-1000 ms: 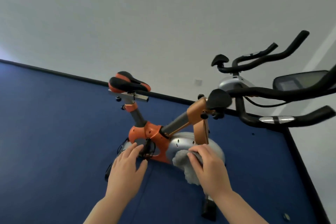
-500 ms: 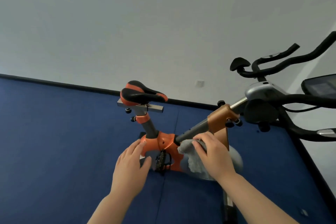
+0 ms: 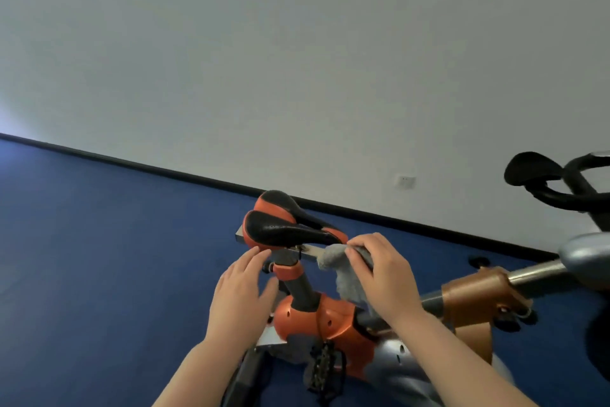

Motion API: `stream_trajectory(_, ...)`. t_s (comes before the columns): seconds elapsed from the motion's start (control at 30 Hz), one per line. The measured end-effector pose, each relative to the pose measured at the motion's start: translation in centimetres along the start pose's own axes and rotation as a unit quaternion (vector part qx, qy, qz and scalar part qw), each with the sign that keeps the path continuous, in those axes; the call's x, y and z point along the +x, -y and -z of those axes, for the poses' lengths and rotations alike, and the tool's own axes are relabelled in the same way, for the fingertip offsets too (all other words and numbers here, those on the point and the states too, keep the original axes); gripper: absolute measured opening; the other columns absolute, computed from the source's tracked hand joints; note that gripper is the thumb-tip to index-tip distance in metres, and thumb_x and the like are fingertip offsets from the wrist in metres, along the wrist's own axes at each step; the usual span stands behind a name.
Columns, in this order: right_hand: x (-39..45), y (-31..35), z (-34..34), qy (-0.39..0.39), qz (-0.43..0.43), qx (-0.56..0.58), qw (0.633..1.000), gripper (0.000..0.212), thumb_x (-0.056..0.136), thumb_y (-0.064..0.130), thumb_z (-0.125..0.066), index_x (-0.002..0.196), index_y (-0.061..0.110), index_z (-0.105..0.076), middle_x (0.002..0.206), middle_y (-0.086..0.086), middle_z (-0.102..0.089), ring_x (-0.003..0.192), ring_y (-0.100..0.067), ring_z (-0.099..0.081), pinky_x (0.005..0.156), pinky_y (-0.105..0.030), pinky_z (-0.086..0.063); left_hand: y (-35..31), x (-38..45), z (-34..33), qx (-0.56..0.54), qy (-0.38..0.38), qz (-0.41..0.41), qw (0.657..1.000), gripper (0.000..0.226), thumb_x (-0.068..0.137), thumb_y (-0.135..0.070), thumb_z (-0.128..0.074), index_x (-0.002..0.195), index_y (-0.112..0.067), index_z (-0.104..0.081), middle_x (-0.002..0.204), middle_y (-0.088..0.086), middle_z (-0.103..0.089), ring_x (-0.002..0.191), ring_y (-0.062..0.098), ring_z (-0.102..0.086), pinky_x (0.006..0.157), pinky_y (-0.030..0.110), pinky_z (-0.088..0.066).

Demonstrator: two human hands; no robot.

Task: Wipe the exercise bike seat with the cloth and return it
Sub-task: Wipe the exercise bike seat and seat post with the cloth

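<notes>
The bike's black and orange seat [image 3: 280, 225] stands on its post in the middle of the view. My right hand [image 3: 383, 274] grips a grey cloth [image 3: 343, 278], bunched and hanging, right beside the seat's narrow front tip. My left hand [image 3: 244, 291] is open with fingers spread, its fingertips just under the seat's rear underside, near the orange post clamp [image 3: 286, 269]. Whether the cloth touches the seat is not clear.
The orange bike frame [image 3: 323, 317] and pedal [image 3: 325, 363] lie below my hands. Black handlebars [image 3: 561, 185] and a grey housing [image 3: 584, 254] stand at the right edge. Blue floor mat [image 3: 99, 258] spreads left; a white wall [image 3: 297, 60] with an outlet [image 3: 405, 181] is behind.
My right hand has lifted the cloth from the frame tube up to the seat's front tip. My left hand rose toward the seat's underside. The view shifted, pushing the handlebars right.
</notes>
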State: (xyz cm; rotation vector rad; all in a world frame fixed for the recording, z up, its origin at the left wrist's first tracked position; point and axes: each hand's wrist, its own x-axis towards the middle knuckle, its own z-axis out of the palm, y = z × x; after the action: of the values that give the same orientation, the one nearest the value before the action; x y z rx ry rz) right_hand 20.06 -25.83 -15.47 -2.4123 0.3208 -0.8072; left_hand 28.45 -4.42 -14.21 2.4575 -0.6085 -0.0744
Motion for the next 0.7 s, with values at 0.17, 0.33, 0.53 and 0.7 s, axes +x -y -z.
stream_trajectory(0.17, 5.0, 0.0, -2.1, 0.012, -0.014, 0.011, 1.000, 0.006, 0.093, 0.025, -0.059, 0.096, 0.022, -0.064, 0.094, 0.012, -0.062, 0.085, -0.003, -0.059, 0.074, -0.023, -0.051, 1.1, 4.4, -0.4, -0.008, 0.017, 0.006, 1.000, 0.050, 0.091, -0.035, -0.050, 0.140, -0.031, -0.037, 0.150, -0.012, -0.032, 0.137, 0.013, -0.030, 0.113, 0.033, -0.026)
stream_trajectory(0.33, 9.1, 0.3, -4.5, 0.009, -0.043, -0.002, 0.999, 0.008, 0.093, 0.027, -0.059, 0.095, 0.022, -0.064, 0.093, 0.012, -0.063, 0.084, -0.005, -0.059, 0.074, -0.022, -0.050, 3.0, 9.5, -0.2, -0.005, 0.032, -0.005, 0.999, 0.049, 0.091, -0.031, -0.050, 0.139, -0.030, -0.038, 0.150, -0.009, -0.033, 0.133, 0.016, -0.034, 0.110, 0.034, -0.028)
stream_trajectory(0.53, 12.0, 1.1, -7.9, -0.011, -0.091, -0.026, 0.995, 0.006, 0.093, 0.027, -0.059, 0.093, 0.023, -0.064, 0.091, 0.012, -0.062, 0.083, -0.004, -0.059, 0.072, -0.026, -0.052, 6.3, 15.4, 1.4, -0.001, 0.063, -0.041, 0.997, 0.049, 0.091, -0.033, -0.049, 0.139, -0.029, -0.038, 0.149, -0.009, -0.035, 0.135, 0.014, -0.033, 0.112, 0.033, -0.024)
stream_trajectory(0.7, 13.5, 2.1, -10.7, -0.036, -0.129, -0.049, 0.990, 0.006, 0.093, 0.025, -0.059, 0.094, 0.021, -0.064, 0.091, 0.011, -0.062, 0.084, -0.006, -0.059, 0.072, -0.016, -0.046, 9.7, 19.0, 2.2, 0.003, 0.101, -0.063, 0.993, 0.049, 0.092, -0.035, -0.047, 0.140, -0.029, -0.037, 0.151, -0.007, -0.032, 0.138, 0.014, -0.028, 0.112, 0.031, -0.020)
